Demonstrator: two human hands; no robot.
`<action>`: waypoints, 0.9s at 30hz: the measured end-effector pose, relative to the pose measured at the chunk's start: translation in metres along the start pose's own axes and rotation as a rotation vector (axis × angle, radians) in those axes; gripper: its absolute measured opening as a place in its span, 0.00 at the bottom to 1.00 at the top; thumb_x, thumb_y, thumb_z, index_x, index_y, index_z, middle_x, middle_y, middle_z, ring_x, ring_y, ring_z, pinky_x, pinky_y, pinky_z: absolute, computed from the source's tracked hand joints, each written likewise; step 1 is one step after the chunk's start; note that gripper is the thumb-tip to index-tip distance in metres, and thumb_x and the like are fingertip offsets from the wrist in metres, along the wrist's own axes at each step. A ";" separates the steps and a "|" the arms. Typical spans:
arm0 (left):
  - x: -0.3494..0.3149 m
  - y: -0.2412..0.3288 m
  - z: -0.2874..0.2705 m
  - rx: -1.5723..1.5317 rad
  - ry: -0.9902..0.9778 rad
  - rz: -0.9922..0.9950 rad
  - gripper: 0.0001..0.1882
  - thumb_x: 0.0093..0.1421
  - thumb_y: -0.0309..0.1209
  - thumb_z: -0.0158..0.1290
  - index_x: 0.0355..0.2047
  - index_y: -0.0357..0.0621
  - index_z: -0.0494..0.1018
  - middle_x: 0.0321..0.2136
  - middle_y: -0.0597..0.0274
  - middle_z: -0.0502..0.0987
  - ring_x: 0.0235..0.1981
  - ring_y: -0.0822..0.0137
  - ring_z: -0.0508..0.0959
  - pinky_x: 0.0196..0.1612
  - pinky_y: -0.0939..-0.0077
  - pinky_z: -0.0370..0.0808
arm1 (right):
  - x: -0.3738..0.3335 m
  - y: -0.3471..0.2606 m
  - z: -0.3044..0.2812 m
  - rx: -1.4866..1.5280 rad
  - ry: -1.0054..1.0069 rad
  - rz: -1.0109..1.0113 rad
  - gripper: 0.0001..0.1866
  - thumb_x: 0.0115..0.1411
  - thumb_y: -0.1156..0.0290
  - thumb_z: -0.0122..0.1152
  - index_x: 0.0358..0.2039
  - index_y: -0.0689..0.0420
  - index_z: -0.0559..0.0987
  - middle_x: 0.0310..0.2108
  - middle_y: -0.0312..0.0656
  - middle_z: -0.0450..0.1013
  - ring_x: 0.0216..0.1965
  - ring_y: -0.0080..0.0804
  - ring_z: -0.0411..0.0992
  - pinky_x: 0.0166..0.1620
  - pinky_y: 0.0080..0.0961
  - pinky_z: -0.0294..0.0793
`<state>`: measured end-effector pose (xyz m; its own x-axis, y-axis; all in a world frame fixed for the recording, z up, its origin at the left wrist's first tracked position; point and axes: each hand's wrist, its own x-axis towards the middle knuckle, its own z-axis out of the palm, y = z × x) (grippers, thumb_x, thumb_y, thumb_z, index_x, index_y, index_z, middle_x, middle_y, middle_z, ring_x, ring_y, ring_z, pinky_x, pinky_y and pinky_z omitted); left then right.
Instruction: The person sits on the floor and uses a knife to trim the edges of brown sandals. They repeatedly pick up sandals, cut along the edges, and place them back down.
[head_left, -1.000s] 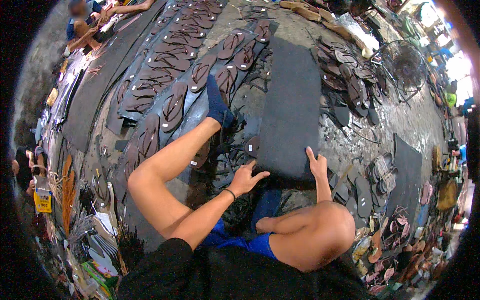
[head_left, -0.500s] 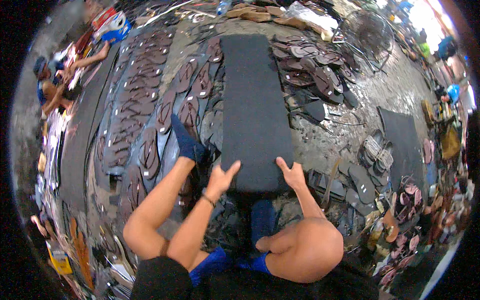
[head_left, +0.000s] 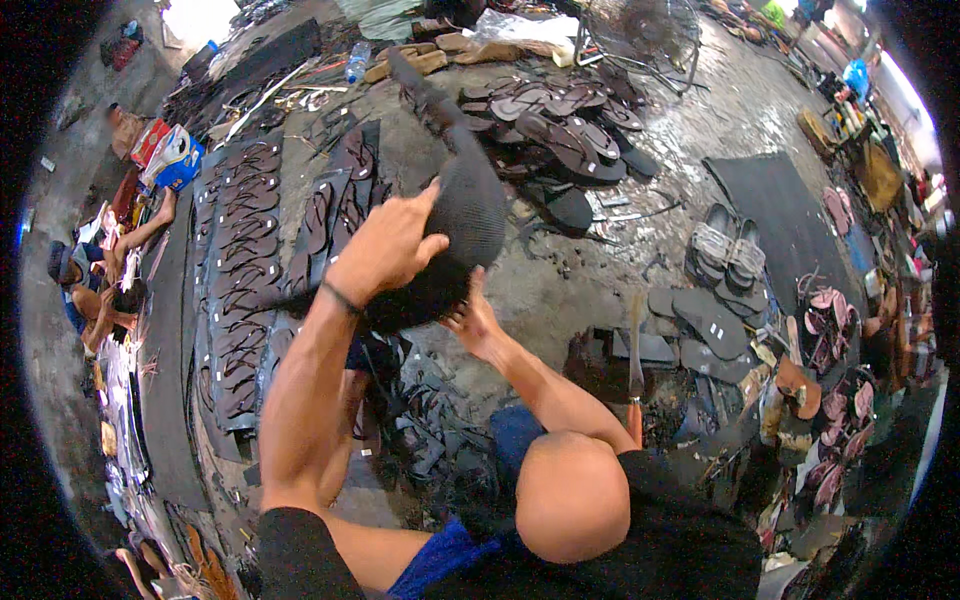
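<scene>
A long black rubber sheet is raised, bent and tilted in front of me, its finely textured face partly showing. My left hand grips it from above, thumb and forefinger against the surface. My right hand holds its lower near edge, with some fingers hidden or blurred. Beyond the sheet lies a heap of dark flip-flops. To its left, brown flip-flops lie on the floor beside rows of more strapped flip-flops. Black rubber scraps are scattered below the sheet.
A knife stands out near my right arm, beside loose dark soles. Grey sandals lie by a flat black mat. A fan is at the back; another person sits far left.
The black sheet, flat before me earlier, is now lifted, bent and turned leftward. My left hand has moved up and over it, my right hand inward to its lower edge. My view has shifted.
</scene>
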<state>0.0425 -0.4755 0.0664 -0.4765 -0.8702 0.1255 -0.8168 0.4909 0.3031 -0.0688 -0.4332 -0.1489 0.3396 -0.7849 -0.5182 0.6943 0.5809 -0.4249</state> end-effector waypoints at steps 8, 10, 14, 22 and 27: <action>0.000 0.014 0.117 0.423 -0.174 0.168 0.29 0.58 0.24 0.44 0.62 0.47 0.58 0.31 0.54 0.78 0.26 0.55 0.80 0.28 0.62 0.78 | -0.100 -0.041 -0.110 -1.174 0.380 -0.760 0.18 0.59 0.63 0.59 0.43 0.64 0.74 0.37 0.48 0.74 0.40 0.41 0.73 0.44 0.33 0.72; -0.025 0.050 0.142 0.421 -0.267 0.106 0.30 0.58 0.24 0.44 0.62 0.44 0.57 0.35 0.55 0.77 0.30 0.57 0.81 0.31 0.63 0.78 | -0.164 -0.053 -0.156 -1.509 0.668 -0.884 0.18 0.54 0.68 0.61 0.45 0.61 0.73 0.45 0.50 0.71 0.50 0.47 0.66 0.54 0.38 0.63; -0.057 0.075 0.213 0.392 -0.031 0.059 0.30 0.57 0.24 0.45 0.62 0.36 0.55 0.50 0.49 0.72 0.48 0.57 0.75 0.46 0.66 0.74 | -0.244 -0.034 -0.244 -1.771 1.029 -0.746 0.26 0.53 0.64 0.61 0.50 0.61 0.66 0.53 0.50 0.62 0.57 0.49 0.58 0.56 0.48 0.56; -0.104 0.113 0.330 0.129 0.040 -0.217 0.30 0.57 0.31 0.50 0.61 0.43 0.59 0.63 0.49 0.56 0.64 0.49 0.55 0.64 0.54 0.54 | -0.253 0.002 -0.294 -1.507 0.942 -0.680 0.23 0.57 0.69 0.56 0.50 0.66 0.65 0.47 0.56 0.66 0.48 0.53 0.64 0.52 0.42 0.62; -0.176 0.108 0.294 -0.257 0.114 -0.217 0.25 0.53 0.31 0.57 0.51 0.39 0.67 0.56 0.45 0.64 0.61 0.43 0.59 0.62 0.52 0.56 | -0.244 -0.013 -0.278 -1.083 0.865 -0.722 0.20 0.66 0.60 0.46 0.52 0.60 0.65 0.39 0.51 0.70 0.37 0.45 0.71 0.36 0.35 0.72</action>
<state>-0.0572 -0.2566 -0.2003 -0.2495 -0.9592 0.1327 -0.7792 0.2803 0.5606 -0.3368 -0.1892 -0.2233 -0.5703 -0.8186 -0.0680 -0.3567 0.3213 -0.8772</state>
